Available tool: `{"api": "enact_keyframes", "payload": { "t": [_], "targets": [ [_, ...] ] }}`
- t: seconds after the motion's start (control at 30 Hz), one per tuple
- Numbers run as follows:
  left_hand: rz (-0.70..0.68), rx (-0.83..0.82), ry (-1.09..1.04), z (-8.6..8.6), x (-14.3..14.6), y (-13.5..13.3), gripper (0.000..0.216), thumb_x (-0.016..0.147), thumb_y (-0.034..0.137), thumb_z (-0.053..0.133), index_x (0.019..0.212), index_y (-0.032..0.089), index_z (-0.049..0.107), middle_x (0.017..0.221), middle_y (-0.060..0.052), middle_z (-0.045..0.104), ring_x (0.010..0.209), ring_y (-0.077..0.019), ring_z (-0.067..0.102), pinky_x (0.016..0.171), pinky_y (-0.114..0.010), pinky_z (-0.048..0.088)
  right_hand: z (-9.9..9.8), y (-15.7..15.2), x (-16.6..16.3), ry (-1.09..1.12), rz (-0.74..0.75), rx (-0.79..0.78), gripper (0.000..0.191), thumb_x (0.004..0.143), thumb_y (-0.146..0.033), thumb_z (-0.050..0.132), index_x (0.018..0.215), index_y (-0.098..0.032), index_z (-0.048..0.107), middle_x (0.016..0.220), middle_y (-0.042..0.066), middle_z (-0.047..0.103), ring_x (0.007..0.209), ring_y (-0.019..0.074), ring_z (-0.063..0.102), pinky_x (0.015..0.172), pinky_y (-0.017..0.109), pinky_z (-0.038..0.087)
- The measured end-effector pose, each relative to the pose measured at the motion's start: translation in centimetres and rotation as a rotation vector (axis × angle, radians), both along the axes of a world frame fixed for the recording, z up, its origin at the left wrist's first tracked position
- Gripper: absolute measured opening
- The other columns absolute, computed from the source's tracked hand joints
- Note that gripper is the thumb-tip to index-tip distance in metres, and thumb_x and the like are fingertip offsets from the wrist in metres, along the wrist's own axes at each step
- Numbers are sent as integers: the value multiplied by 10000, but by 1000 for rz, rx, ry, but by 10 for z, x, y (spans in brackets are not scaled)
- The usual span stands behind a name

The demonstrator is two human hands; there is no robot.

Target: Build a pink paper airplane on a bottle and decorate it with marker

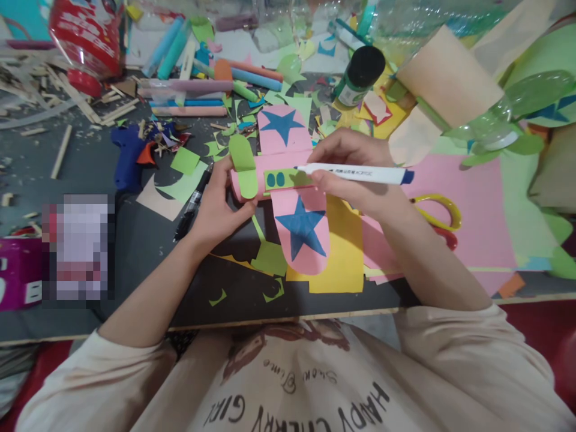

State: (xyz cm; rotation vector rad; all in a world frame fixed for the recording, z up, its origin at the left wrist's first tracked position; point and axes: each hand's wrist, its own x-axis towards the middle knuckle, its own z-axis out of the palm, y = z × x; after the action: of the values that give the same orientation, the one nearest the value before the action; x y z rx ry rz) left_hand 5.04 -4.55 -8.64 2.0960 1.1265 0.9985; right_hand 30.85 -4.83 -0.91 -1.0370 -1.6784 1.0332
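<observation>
A pink paper airplane (275, 162) with a rolled tube body lies crosswise in front of me, its wings bearing blue stars (300, 228). My left hand (220, 207) is closed around its left end, beside the rounded green tail pieces (243, 155). Along the body runs a light green strip (294, 179) with two dark blue-green ovals at its left. A white marker (355, 173) with a blue end is pinched in my right hand (357, 147). The marker's tip is at the strip's upper edge; whether it touches cannot be made out. Those right fingers also hide the body's right end.
Scissors with yellow and red handles (438, 210) lie on pink paper at right. A blue glue gun (128, 156) and a black pen (193, 204) lie left. Behind are several markers (189, 87), a black-capped bottle (360, 75), a red-labelled bottle (87, 36) and paper scraps.
</observation>
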Motion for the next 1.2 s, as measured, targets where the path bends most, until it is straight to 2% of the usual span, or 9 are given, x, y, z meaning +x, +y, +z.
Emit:
{"api": "enact_keyframes", "payload": {
  "t": [0.1,0.23,0.43,0.63,0.83,1.07,1.2],
  "targets": [
    [-15,17,-7,-1,-1,1,629,890,457,633,1431,289,359,1377,-106,553,1303,-294,576,1089,-452,506,-6,-2,-3,-103,-13,60,99,843,-322,722,776,-270,670,733,-6,710,617,163,605,536,322,476],
    [-31,35,-13,-2,-2,2,624,891,442,638,1430,294,361,1384,-107,546,1301,-293,576,1080,-451,515,-8,-1,-5,-124,-7,101,104,824,-269,708,749,-248,639,694,-6,698,587,159,602,510,320,450],
    [-21,15,5,0,-1,1,642,894,490,640,1430,271,363,1382,-112,549,1329,-297,557,1108,-442,490,-8,-1,-5,-179,-15,54,106,852,-314,692,787,-263,627,726,11,693,611,158,606,557,321,508],
    [-24,15,2,1,-1,1,630,907,488,622,1438,275,360,1417,-114,531,1341,-291,550,1114,-442,485,-10,-3,-6,-290,-52,60,156,883,-390,687,814,-265,625,735,17,675,638,173,616,563,324,500],
    [-10,2,17,3,0,1,617,895,450,633,1428,280,374,1417,-110,534,1332,-296,557,1106,-456,493,-9,-4,-7,-280,-40,84,109,864,-341,694,816,-254,652,734,3,695,606,151,592,548,307,475],
    [-34,32,26,1,-2,2,649,883,422,645,1444,293,346,1411,-108,528,1339,-307,547,1117,-484,485,-9,-4,-7,-252,0,55,183,862,-386,683,797,-217,658,701,-6,699,606,131,587,553,275,449],
    [-14,19,26,0,-1,2,652,879,438,650,1438,295,348,1397,-109,536,1341,-311,546,1121,-495,482,-7,-4,-6,-235,25,38,163,841,-340,705,748,-220,645,677,-12,685,592,132,577,546,283,417]
  ]
}}
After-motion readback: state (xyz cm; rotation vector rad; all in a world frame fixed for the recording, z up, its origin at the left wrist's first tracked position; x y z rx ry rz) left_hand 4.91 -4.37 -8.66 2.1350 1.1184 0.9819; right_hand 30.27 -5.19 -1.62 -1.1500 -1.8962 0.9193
